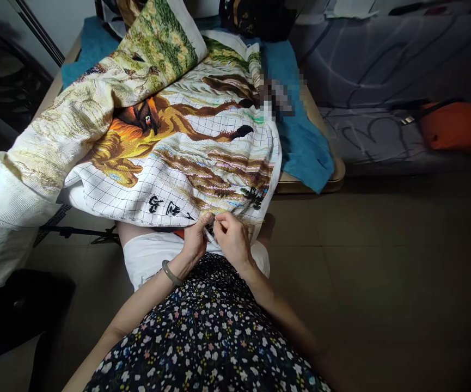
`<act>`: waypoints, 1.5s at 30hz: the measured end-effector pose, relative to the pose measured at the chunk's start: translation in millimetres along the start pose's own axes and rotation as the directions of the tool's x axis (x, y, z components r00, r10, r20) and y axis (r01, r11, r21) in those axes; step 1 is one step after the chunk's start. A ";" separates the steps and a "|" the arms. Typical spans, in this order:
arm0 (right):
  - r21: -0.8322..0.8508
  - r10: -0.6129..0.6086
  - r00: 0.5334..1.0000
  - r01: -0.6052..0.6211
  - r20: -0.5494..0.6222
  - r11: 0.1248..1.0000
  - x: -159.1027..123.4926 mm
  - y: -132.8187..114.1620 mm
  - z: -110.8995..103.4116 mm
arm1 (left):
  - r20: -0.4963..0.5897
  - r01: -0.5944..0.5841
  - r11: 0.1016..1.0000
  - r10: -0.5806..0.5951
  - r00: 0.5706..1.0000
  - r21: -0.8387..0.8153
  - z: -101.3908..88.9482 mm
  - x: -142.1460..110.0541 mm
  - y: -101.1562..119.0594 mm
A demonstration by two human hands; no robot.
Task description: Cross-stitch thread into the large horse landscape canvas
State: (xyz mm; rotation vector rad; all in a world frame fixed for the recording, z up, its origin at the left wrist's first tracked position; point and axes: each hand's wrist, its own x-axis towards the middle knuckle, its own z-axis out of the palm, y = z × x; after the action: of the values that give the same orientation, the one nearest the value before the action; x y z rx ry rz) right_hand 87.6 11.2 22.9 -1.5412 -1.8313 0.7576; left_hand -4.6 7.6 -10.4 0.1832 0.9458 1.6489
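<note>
A large cross-stitch canvas spreads over my lap and the low table in front. Horse figures and brown-and-white bands are stitched on it, and grid lines with black characters show on its white part. My left hand grips the canvas's near edge, thumb on top and fingers hidden beneath. Close beside it, my right hand is pinched at the same edge, its fingertips almost meeting my left thumb. Whatever sits in that pinch is too small to make out. The canvas's left part is rolled and folded over itself.
A teal cloth lies under the canvas on the padded table. At right stands a grey patterned sofa with an orange bag. A black bag is at the back. The rolled canvas end hangs down at left.
</note>
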 end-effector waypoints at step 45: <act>0.351 0.094 0.995 -0.095 0.020 0.932 5.4 2.4 6.0 | -0.009 0.064 0.996 -0.064 0.998 0.057 3.6 -0.3 5.4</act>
State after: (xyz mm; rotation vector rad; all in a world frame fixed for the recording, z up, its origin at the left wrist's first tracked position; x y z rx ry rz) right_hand 83.8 16.7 17.7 -1.3979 -1.5281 1.0691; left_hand -6.5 9.0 -4.4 0.1837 0.9955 1.5657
